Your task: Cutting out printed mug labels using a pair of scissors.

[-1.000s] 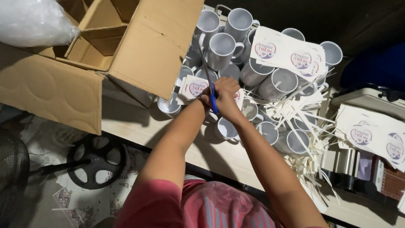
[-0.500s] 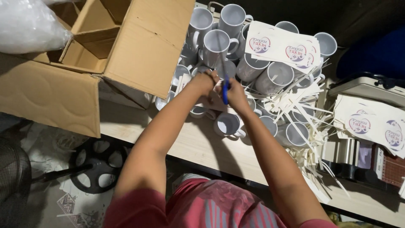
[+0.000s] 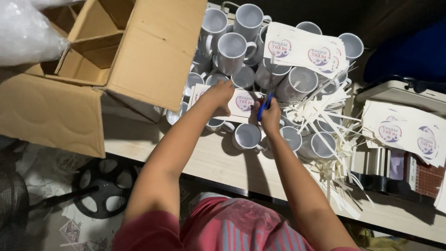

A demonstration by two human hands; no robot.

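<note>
A: What are the 2 hands doing?
B: The left hand is pressing flat on a printed paper sheet lying across white mugs. The right hand is gripping blue-handled scissors at the sheet's right edge.
A: And around them?
B: A cardboard box is sitting left, paper strips are piling up right

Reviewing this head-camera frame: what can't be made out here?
- Scissors: blades are hidden by the right hand and dim light.
- Printed sheet: its left part lies under the left hand.
- Cardboard box: its inside is in shadow, and the top edge cuts it off.
- Paper strips: too tangled to count.
</note>
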